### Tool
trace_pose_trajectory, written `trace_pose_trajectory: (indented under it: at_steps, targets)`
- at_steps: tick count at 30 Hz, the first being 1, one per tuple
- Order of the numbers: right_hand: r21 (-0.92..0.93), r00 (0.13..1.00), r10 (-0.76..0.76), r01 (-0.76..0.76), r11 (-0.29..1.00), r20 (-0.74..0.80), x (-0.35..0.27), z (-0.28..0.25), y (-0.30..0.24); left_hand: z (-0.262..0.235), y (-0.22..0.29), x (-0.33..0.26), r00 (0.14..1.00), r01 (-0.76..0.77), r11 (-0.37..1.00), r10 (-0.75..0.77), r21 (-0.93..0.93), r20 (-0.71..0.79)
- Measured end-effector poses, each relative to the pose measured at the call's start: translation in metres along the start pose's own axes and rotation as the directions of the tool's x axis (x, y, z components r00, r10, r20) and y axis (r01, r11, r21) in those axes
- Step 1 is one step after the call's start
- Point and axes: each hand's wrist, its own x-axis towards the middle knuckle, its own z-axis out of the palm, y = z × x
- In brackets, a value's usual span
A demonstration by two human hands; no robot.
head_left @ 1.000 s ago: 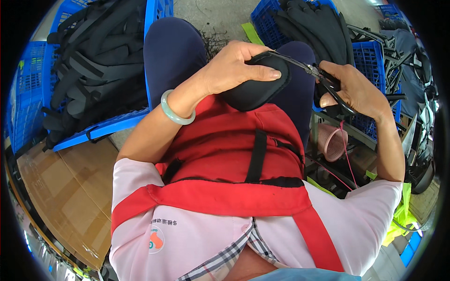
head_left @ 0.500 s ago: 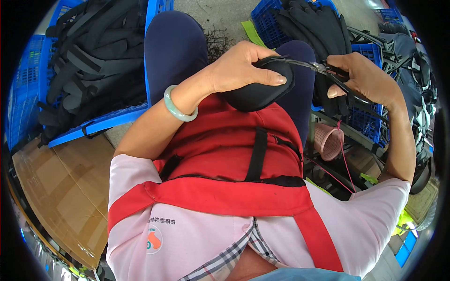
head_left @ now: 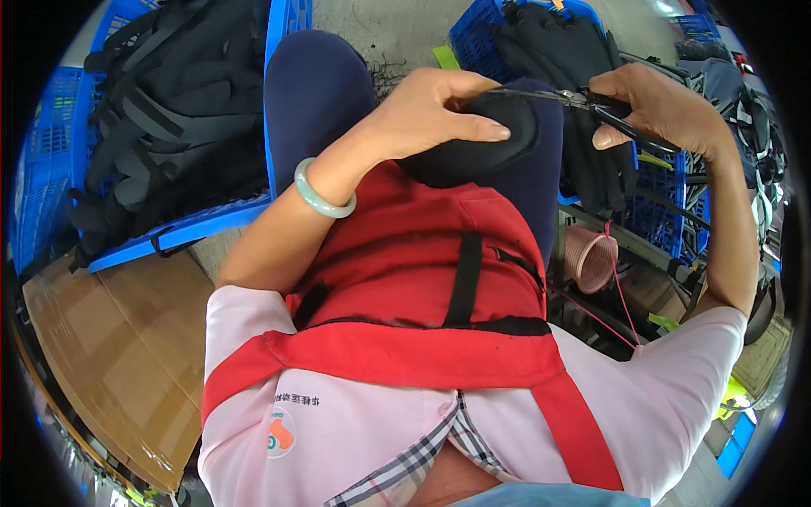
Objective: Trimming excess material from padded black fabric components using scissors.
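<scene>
My left hand [head_left: 427, 118] pinches a black padded fabric piece [head_left: 473, 152] with a rounded edge and a raised seam, held above my lap. My right hand [head_left: 663, 106] grips a pair of scissors [head_left: 576, 99] by its black handles. The metal blades reach left along the top edge of the padded piece, up to the fingertips of my left hand. Whether the blades are closed on any thread or fabric is too small to tell. A red apron [head_left: 405, 279] covers my lap beneath the hands.
At left, a blue crate [head_left: 190, 228] holds many black padded strips [head_left: 160, 127]. Cardboard [head_left: 118, 355] lies below it. Another blue crate [head_left: 473, 42] with black padded pieces [head_left: 583, 144] stands beyond my right knee, near a pink basket [head_left: 590, 260]. Dark scraps [head_left: 390, 72] litter the floor.
The padded piece has tilted, its lower edge shifting up and left. The scissors have risen slightly and their handles lie flatter. Both hands keep their holds.
</scene>
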Motion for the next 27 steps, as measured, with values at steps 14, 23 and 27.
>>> trace_pose_trajectory:
  at_steps: [14, 23, 27]
  targets:
    - [0.541, 0.932, 0.184, 0.015, 0.841, -0.313, -0.046, 0.089, 0.027, 0.06, -0.034, -0.031, 0.818, 0.566, 0.542, -0.275, -0.622, 0.505]
    - [0.806, 0.825, 0.318, 0.249, 0.537, -0.467, -0.02, 0.154, 0.021, 0.093, -0.007, 0.004, 0.9, 0.397, 0.232, -0.291, -0.888, 0.326]
    - [0.81, 0.794, 0.29, 0.383, 0.445, -0.535, -0.009, 0.162, 0.002, 0.097, -0.016, 0.009, 0.894, 0.37, 0.059, -0.293, -0.927, 0.339]
